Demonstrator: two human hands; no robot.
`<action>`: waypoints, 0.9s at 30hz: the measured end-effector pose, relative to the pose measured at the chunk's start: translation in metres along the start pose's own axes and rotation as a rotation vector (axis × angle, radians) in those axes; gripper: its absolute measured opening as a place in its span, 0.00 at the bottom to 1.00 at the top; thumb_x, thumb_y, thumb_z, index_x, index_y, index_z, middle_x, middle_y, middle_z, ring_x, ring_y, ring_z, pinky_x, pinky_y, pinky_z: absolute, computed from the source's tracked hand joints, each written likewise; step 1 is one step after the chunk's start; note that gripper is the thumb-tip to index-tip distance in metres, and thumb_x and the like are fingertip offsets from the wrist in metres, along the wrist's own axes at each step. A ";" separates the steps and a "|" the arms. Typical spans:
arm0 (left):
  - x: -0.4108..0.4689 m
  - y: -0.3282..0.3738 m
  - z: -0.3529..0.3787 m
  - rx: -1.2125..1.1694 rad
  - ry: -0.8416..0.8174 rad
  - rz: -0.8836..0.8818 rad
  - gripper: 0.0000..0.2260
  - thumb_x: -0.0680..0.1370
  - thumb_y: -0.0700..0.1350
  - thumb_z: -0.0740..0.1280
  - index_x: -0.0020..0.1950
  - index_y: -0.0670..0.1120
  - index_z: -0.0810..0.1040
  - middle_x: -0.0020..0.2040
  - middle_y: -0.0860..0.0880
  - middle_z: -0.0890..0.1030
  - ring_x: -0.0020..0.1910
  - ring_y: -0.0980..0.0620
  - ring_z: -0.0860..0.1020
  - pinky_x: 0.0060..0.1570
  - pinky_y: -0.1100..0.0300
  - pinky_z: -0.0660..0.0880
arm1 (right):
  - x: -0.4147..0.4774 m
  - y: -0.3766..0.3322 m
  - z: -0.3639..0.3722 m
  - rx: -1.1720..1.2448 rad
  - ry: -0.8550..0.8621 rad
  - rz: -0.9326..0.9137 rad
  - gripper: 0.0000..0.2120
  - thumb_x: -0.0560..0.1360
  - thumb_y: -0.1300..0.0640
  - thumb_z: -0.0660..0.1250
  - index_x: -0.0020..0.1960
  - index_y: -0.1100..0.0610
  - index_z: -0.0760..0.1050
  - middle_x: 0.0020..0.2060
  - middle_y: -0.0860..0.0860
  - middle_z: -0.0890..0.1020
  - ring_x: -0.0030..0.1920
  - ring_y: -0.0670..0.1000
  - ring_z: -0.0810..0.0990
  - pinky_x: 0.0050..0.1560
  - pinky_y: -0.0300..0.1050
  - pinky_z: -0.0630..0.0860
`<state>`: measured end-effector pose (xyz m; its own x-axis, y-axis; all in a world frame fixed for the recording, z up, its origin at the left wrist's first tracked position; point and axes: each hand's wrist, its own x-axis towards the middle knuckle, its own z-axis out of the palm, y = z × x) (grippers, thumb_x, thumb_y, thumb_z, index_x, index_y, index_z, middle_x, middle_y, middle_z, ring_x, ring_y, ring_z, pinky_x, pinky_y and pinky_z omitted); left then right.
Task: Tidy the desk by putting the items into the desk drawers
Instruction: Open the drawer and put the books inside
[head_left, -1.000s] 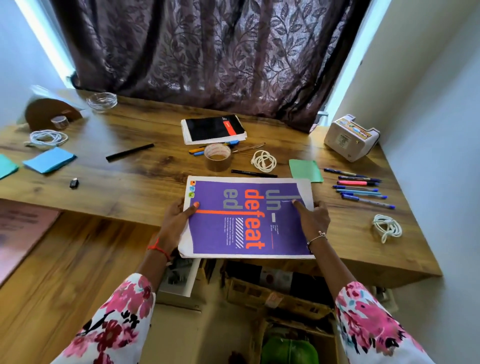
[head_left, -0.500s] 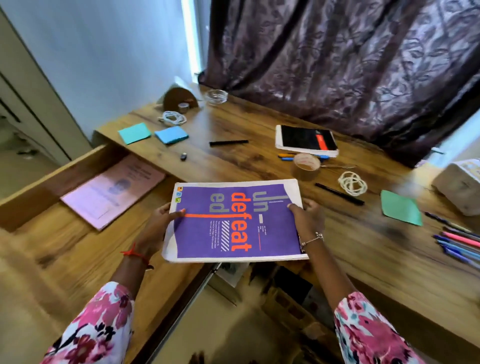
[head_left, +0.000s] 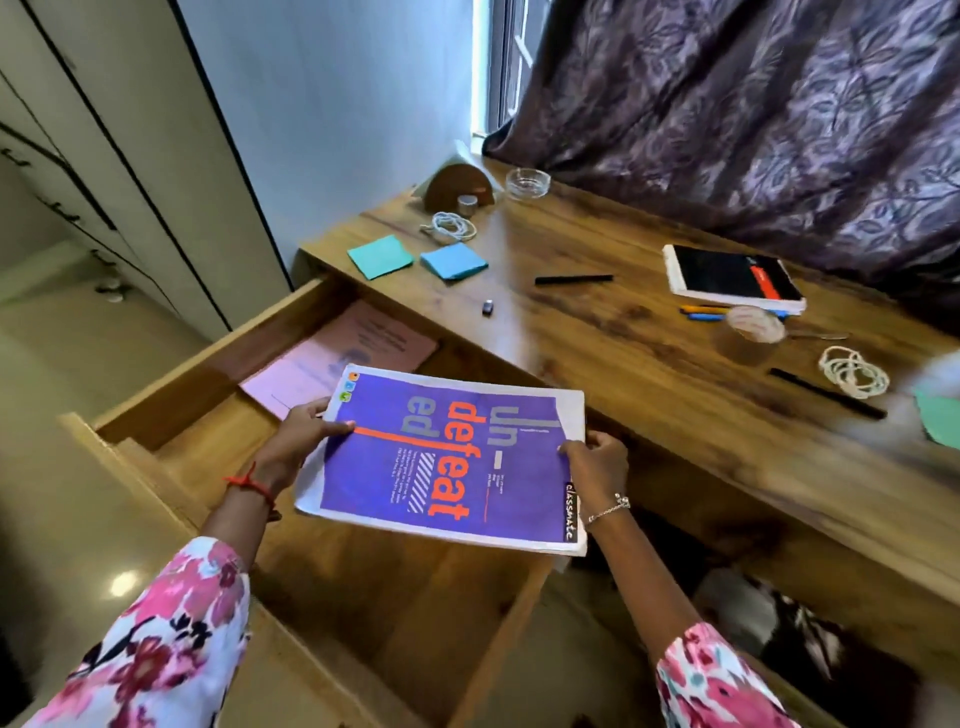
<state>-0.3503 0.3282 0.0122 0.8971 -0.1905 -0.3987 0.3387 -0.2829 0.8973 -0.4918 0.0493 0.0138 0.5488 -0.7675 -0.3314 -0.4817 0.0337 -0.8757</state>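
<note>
A purple notebook (head_left: 447, 457) with orange lettering hangs level above the pulled-out wooden drawer (head_left: 171, 384). My left hand (head_left: 301, 434) grips its left edge, thumb on the cover. At the right edge, my right hand (head_left: 597, 467) pinches it the same way. A pink booklet (head_left: 374, 343) lies inside the drawer at the back, partly hidden by the notebook. The wooden desk (head_left: 623, 343) stretches to the right of the drawer.
On the desk lie two blue sticky pads (head_left: 452, 260), a white cable coil (head_left: 452, 226), a black pen (head_left: 571, 279), a small black stick (head_left: 487, 307), a black-covered book (head_left: 732, 278), a tape roll (head_left: 753, 327), another white coil (head_left: 852, 371) and a glass dish (head_left: 527, 182). Cupboards stand at left.
Both hands have lifted the purple notebook off the desk and carried it left, over the drawer. The view has swung left with it.
</note>
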 end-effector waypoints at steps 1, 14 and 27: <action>0.007 -0.001 -0.011 0.029 -0.020 0.003 0.16 0.74 0.31 0.66 0.62 0.38 0.74 0.53 0.42 0.78 0.37 0.53 0.78 0.33 0.65 0.77 | -0.008 0.003 0.013 0.010 0.031 0.015 0.16 0.68 0.64 0.67 0.55 0.64 0.76 0.50 0.60 0.81 0.48 0.61 0.81 0.53 0.57 0.78; 0.057 -0.005 -0.047 0.317 -0.405 0.098 0.20 0.70 0.24 0.65 0.61 0.35 0.72 0.51 0.42 0.79 0.46 0.47 0.77 0.41 0.65 0.76 | -0.079 0.044 0.079 -0.009 0.160 0.189 0.14 0.69 0.68 0.62 0.55 0.66 0.74 0.51 0.62 0.81 0.50 0.62 0.80 0.51 0.52 0.77; 0.107 -0.010 0.011 0.807 -0.517 0.267 0.42 0.66 0.33 0.74 0.75 0.41 0.55 0.65 0.35 0.64 0.67 0.38 0.65 0.67 0.54 0.65 | -0.031 0.042 0.084 -0.389 0.073 0.113 0.39 0.72 0.66 0.62 0.75 0.61 0.43 0.69 0.69 0.60 0.60 0.63 0.72 0.46 0.39 0.68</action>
<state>-0.2610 0.3001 -0.0419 0.6165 -0.6732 -0.4084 -0.3227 -0.6891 0.6488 -0.4714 0.1284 -0.0429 0.4346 -0.8167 -0.3797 -0.7663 -0.1138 -0.6323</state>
